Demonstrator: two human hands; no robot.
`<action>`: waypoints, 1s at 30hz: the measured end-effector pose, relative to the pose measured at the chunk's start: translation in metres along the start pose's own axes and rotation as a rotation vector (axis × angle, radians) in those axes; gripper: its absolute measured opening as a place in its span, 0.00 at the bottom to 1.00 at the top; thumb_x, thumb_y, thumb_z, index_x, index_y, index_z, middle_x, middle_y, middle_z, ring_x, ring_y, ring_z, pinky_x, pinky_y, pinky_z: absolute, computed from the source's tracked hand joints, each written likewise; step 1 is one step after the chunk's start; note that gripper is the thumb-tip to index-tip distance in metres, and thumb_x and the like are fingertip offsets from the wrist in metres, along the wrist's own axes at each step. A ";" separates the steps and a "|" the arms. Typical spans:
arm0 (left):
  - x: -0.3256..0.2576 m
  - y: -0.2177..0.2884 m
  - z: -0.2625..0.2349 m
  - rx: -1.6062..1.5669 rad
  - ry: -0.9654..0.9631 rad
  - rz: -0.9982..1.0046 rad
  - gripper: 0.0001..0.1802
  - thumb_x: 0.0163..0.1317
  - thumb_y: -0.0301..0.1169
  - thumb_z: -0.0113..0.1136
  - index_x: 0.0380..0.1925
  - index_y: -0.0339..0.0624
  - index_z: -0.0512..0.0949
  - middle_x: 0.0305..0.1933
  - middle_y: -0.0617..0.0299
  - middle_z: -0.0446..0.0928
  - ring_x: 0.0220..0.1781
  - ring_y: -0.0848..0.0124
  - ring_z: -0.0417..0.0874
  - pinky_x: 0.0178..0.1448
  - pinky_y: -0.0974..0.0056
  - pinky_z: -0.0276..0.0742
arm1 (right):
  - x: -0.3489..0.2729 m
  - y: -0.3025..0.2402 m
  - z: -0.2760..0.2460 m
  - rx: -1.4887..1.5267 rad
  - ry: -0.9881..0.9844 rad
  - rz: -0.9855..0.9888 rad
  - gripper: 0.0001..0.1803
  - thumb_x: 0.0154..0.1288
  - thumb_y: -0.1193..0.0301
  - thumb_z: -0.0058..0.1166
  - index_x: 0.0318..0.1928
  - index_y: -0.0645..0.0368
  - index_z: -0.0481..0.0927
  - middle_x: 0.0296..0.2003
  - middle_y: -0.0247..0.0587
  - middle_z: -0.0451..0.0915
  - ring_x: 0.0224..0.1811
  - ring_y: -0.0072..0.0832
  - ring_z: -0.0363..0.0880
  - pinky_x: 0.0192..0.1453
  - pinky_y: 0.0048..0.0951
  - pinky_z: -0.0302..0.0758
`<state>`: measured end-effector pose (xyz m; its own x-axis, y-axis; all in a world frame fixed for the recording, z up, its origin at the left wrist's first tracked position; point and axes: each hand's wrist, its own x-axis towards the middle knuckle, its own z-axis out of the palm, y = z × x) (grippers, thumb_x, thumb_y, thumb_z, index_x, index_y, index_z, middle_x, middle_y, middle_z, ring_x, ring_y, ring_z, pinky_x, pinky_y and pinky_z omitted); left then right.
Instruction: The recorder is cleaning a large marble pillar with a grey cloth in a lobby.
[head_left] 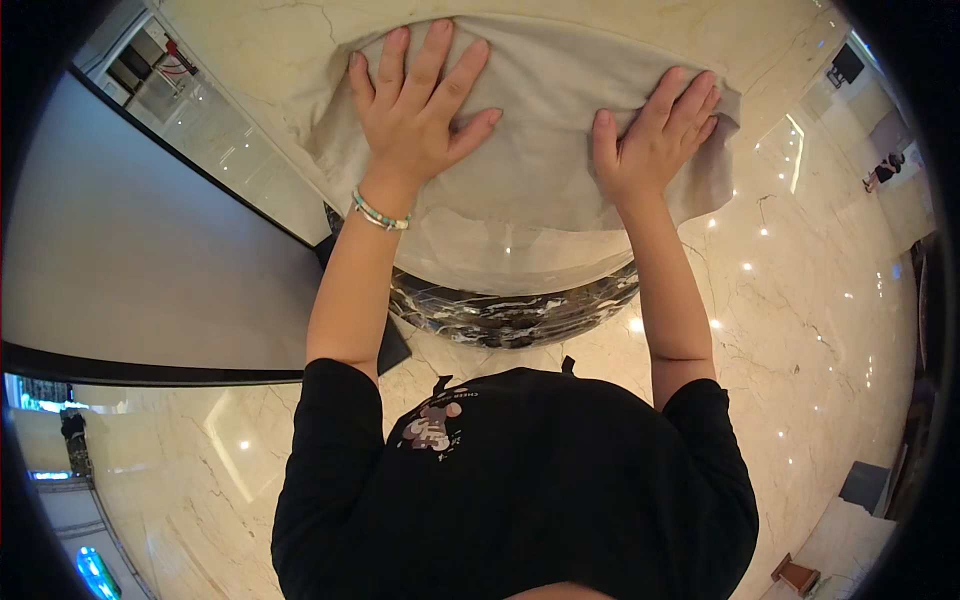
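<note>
A light grey cloth lies spread over a curved cream marble surface, which looks like a column or rounded counter. My left hand presses flat on the cloth's left part, fingers spread, with a beaded bracelet at the wrist. Flat on the cloth's right part rests my right hand, thumb apart and the other fingers closer together. Creases run through the cloth near its left and right edges. Both arms are stretched out in front of me.
A dark marble band curves round the base. Close on the left stands a large grey panel with a black frame. Glossy cream floor spreads around. Far off at the right is a person in dark clothes.
</note>
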<state>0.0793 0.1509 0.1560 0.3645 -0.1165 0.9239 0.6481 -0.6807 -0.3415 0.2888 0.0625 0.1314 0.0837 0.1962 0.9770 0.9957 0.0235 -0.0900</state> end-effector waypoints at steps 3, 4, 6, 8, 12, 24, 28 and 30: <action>-0.014 0.007 0.002 0.002 0.005 -0.039 0.31 0.49 0.55 0.52 0.52 0.53 0.72 0.64 0.57 0.60 0.68 0.55 0.51 0.66 0.45 0.36 | -0.009 0.002 0.005 0.000 0.048 -0.016 0.42 0.52 0.47 0.45 0.63 0.57 0.56 0.64 0.59 0.45 0.67 0.55 0.40 0.61 0.60 0.39; -0.023 0.011 0.001 -0.013 -0.022 -0.056 0.31 0.50 0.55 0.52 0.53 0.53 0.71 0.64 0.57 0.59 0.68 0.54 0.50 0.66 0.44 0.35 | -0.016 0.003 0.005 -0.001 0.064 -0.028 0.41 0.52 0.46 0.45 0.62 0.57 0.58 0.64 0.59 0.47 0.66 0.55 0.40 0.62 0.59 0.40; -0.051 0.022 0.004 -0.025 -0.069 -0.093 0.32 0.51 0.55 0.51 0.55 0.52 0.68 0.66 0.55 0.55 0.68 0.51 0.48 0.65 0.41 0.34 | -0.038 0.006 0.008 -0.013 0.035 -0.040 0.41 0.51 0.47 0.45 0.61 0.57 0.58 0.64 0.59 0.47 0.66 0.55 0.42 0.62 0.59 0.40; -0.098 0.038 0.011 -0.043 -0.119 -0.154 0.32 0.50 0.55 0.52 0.54 0.56 0.68 0.65 0.58 0.55 0.66 0.50 0.50 0.62 0.38 0.39 | -0.071 0.011 0.014 -0.040 -0.012 -0.055 0.40 0.50 0.46 0.46 0.60 0.56 0.60 0.63 0.60 0.48 0.65 0.56 0.44 0.61 0.58 0.41; -0.174 0.065 0.015 -0.058 -0.187 -0.202 0.28 0.48 0.54 0.56 0.49 0.58 0.71 0.59 0.62 0.61 0.59 0.51 0.56 0.55 0.36 0.47 | -0.158 0.016 0.015 -0.037 -0.099 -0.070 0.37 0.50 0.48 0.49 0.58 0.54 0.63 0.62 0.60 0.51 0.63 0.56 0.50 0.60 0.55 0.47; -0.148 0.062 -0.013 -0.104 -0.391 -0.155 0.24 0.46 0.54 0.57 0.41 0.56 0.72 0.48 0.66 0.66 0.53 0.58 0.62 0.49 0.41 0.57 | -0.159 0.020 -0.010 -0.051 -0.343 -0.148 0.31 0.51 0.51 0.52 0.54 0.53 0.68 0.58 0.56 0.60 0.59 0.53 0.57 0.57 0.51 0.56; -0.071 0.027 -0.017 -0.057 -0.334 -0.128 0.27 0.47 0.56 0.54 0.47 0.61 0.72 0.54 0.67 0.66 0.57 0.59 0.60 0.53 0.42 0.55 | -0.083 0.015 -0.013 -0.071 -0.252 -0.092 0.34 0.51 0.48 0.50 0.57 0.52 0.66 0.61 0.56 0.56 0.62 0.54 0.53 0.58 0.54 0.53; -0.020 0.009 -0.019 -0.010 -0.234 -0.098 0.29 0.49 0.57 0.52 0.51 0.60 0.71 0.60 0.63 0.63 0.60 0.56 0.59 0.57 0.41 0.50 | -0.032 0.008 -0.011 -0.009 -0.145 -0.062 0.36 0.51 0.47 0.48 0.58 0.52 0.65 0.62 0.57 0.52 0.64 0.54 0.50 0.60 0.55 0.50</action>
<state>0.0653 0.1327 0.1379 0.4460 0.1203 0.8869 0.6817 -0.6878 -0.2495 0.2945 0.0457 0.1018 0.0164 0.3338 0.9425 0.9991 0.0308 -0.0283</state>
